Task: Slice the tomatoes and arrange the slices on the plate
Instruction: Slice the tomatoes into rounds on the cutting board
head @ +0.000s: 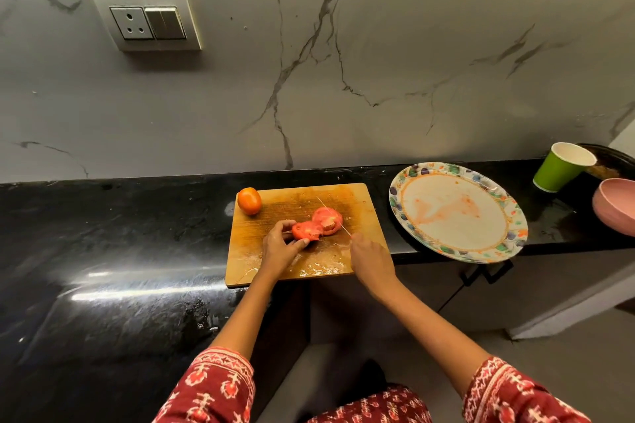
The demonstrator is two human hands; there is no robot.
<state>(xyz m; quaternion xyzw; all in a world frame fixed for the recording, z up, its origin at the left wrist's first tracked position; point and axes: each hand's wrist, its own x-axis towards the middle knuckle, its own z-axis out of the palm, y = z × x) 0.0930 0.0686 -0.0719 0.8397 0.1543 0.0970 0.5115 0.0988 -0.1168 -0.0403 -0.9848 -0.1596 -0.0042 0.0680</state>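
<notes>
A wooden cutting board (357,203) lies on the black counter. On it a red tomato (305,229) is cut open, with cut slices (328,216) leaning to its right. My left hand (280,247) grips the uncut part of that tomato. My right hand (372,259) is closed on a knife (335,215), whose thin blade runs edge-on across the slices. A whole orange-red tomato (249,200) sits at the board's far left corner. The patterned plate (458,213) to the right holds no slices, only reddish juice smears.
A green paper cup (560,166) and a pink bowl (615,206) stand at the far right beyond the plate. The plate overhangs the counter's front edge. A wall socket (147,22) sits on the marble backsplash. The counter (120,233) stretches left, wet in places.
</notes>
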